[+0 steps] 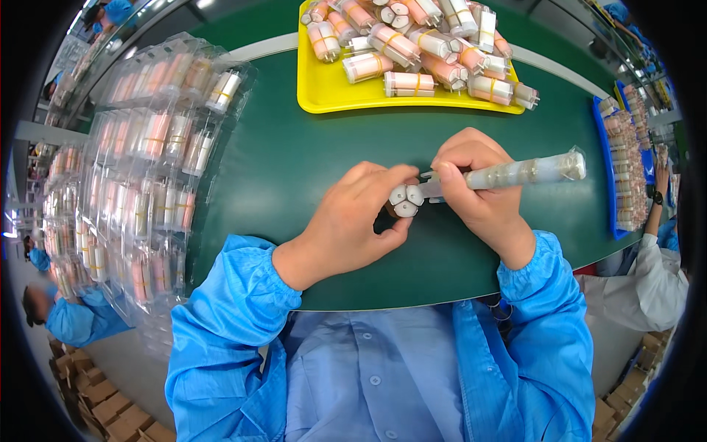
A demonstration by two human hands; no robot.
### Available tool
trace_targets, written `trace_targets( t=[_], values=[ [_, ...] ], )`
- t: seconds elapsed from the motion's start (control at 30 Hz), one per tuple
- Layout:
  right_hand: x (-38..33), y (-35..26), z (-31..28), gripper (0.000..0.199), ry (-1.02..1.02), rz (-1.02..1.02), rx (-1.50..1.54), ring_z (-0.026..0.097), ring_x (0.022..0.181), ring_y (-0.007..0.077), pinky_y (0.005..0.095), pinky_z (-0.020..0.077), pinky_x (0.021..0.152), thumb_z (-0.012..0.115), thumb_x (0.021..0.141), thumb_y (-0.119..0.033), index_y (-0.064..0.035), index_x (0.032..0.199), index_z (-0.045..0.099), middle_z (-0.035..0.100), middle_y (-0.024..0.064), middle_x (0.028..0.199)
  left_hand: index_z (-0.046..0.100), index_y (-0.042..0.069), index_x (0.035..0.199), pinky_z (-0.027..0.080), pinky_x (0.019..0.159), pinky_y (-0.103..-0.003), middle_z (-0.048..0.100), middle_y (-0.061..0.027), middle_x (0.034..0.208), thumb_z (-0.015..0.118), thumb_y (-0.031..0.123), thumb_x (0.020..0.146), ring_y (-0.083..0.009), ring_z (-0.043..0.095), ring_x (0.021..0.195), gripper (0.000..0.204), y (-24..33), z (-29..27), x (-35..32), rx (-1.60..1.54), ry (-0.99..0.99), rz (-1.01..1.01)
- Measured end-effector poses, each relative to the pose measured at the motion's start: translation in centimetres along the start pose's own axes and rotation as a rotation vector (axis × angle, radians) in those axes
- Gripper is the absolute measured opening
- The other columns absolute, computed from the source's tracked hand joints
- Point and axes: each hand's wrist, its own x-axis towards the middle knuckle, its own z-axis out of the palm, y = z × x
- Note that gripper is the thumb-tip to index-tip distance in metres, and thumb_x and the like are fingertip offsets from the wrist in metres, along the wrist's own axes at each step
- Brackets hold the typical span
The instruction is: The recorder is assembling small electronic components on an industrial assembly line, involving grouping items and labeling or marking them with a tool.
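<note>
On the green desk (294, 162), the two hands meet just in front of the person's chest. The left hand (353, 221) curls around a small bundle (405, 199) of white-capped tubes, thumb below and fingers above, so only the round cap ends show between the fingers. The right hand (475, 188) is closed around the near end of a clear sleeve (530, 171), which lies almost level and points away to the right, its far end free of the hand. The open end of the sleeve sits just beside the bundle, touching or nearly touching it; which cannot be told, since the fingers cover the joint. Beyond the hands, well apart from them, a yellow tray (324, 92) holds a heap of pink and white bundles bound with yellow bands. To the left lie stacked clear blister trays (147, 162) filled with similar tubes, and at the right edge a blue tray (605, 177) holds more.
</note>
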Motion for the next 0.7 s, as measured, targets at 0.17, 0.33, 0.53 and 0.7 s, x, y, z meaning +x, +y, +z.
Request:
trace_targets(
  t=[0.17,0.33,0.53,0.7],
  values=[
    [0.0,-0.3,0.2,0.011,-0.046,0.000,-0.022,0.060,0.068,0.0213,0.0341,0.0476,0.057,0.072,0.087,-0.001,-0.0020,0.082,0.062,0.062,0.0096,0.078,0.046,0.003,0.136,0.054,0.081,-0.042,0.071,-0.0090,0.108,0.075,0.000,0.074,-0.0310,0.061,0.098,0.069,0.0,0.3,-0.1,-0.005,0.016,-0.014],
    [0.0,-0.4,0.3,0.012,-0.081,-0.014,-0.087,0.059,0.066,0.0227,0.0359,0.0457,0.055,0.073,0.088,-0.004,-0.0021,0.083,0.062,0.060,0.0094,0.077,0.046,0.001,0.138,0.053,0.090,-0.039,0.071,-0.0124,0.114,0.076,-0.001,0.073,-0.0330,0.063,0.106,0.072,0.2,0.3,-0.1,0.003,-0.017,-0.052],
    [-0.6,0.0,1.0,0.014,-0.088,0.013,-0.070,0.057,0.065,0.0235,0.0367,0.0446,0.055,0.073,0.088,-0.007,-0.0033,0.082,0.061,0.058,0.0093,0.077,0.047,0.002,0.138,0.053,0.086,-0.039,0.067,-0.0124,0.107,0.084,0.005,0.072,-0.0314,0.063,0.102,0.075,0.4,0.5,-0.2,0.002,0.023,-0.068],
    [-0.7,0.2,0.9,0.013,-0.085,0.027,-0.060,0.057,0.065,0.0230,0.0359,0.0446,0.056,0.073,0.088,-0.007,-0.0037,0.083,0.062,0.059,0.0090,0.077,0.050,0.002,0.134,0.054,0.082,-0.036,0.064,-0.0122,0.105,0.088,0.007,0.072,-0.0278,0.063,0.095,0.073,0.5,0.6,-0.4,0.215,0.016,-0.149]
  ],
)
